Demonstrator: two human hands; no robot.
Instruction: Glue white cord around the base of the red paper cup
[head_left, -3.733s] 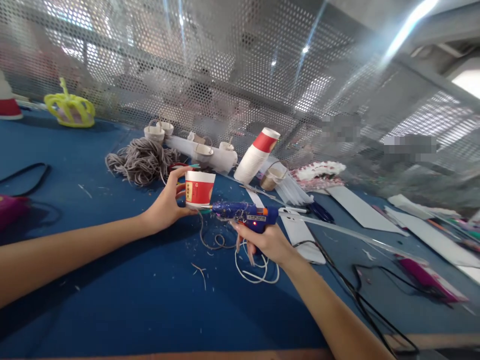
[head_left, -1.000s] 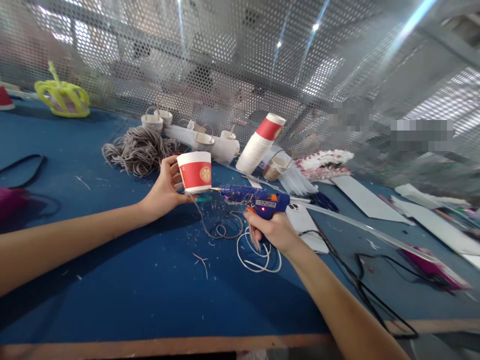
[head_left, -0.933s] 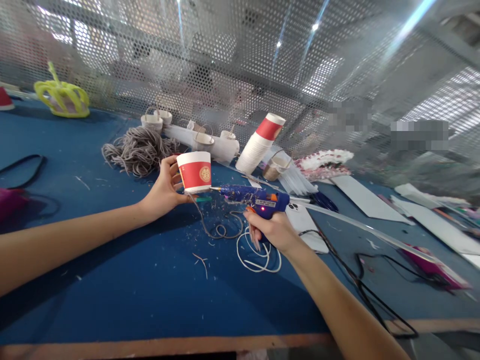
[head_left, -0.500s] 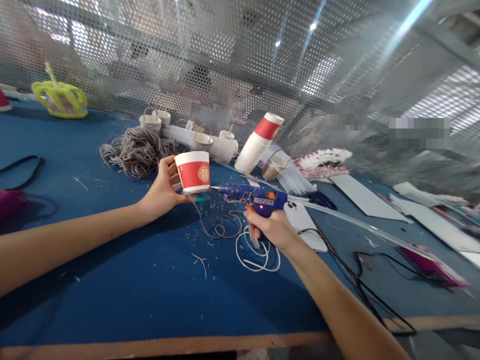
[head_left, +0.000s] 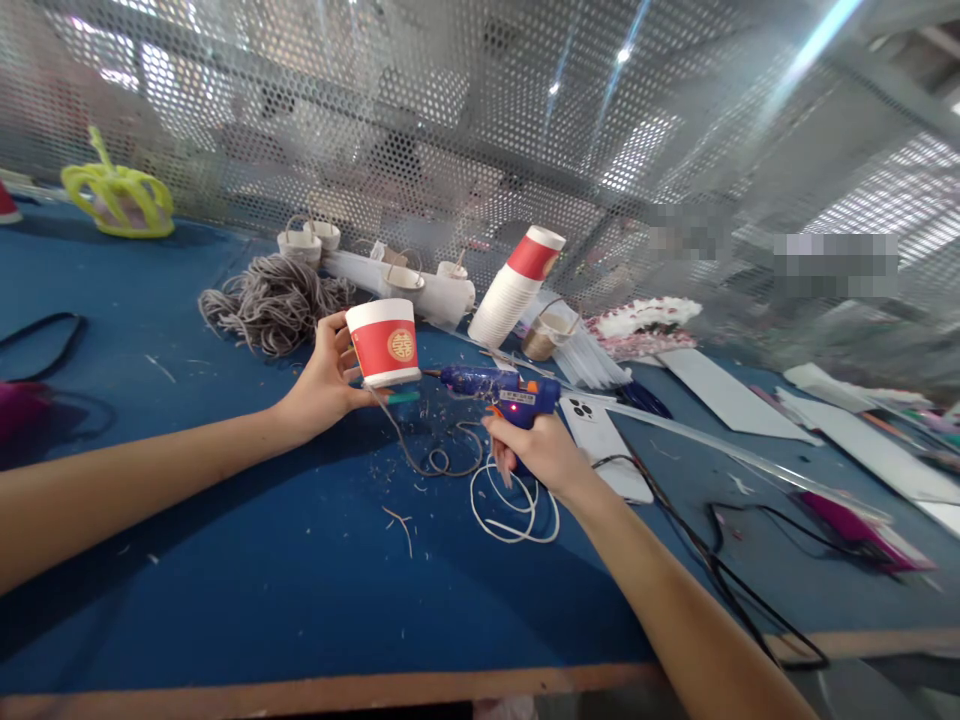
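Observation:
My left hand (head_left: 324, 375) grips a red and white paper cup (head_left: 385, 340) marked with a gold round emblem, holding it slightly tilted above the table. A grey cord (head_left: 399, 440) hangs from the cup's lower edge and curls onto the tabletop. My right hand (head_left: 541, 450) is closed around the handle of a blue hot glue gun (head_left: 499, 388), whose small light glows. The gun's nozzle points left, close to the cup's lower right edge; whether it touches cannot be made out. Below my right hand lies a coil of white cord (head_left: 517, 525).
A stack of paper cups (head_left: 517, 285) leans behind the gun. Grey cord (head_left: 274, 300) is heaped at back left, near small white cups (head_left: 300, 245). A phone (head_left: 609, 450), black cables (head_left: 697, 545) and white boards (head_left: 739, 395) lie right. A yellow crown-like piece (head_left: 124, 198) stands far left.
The cup has turned and tilted a little in my left hand, its emblem shifting left. The glue gun's body has moved slightly left and its rear end looks lower.

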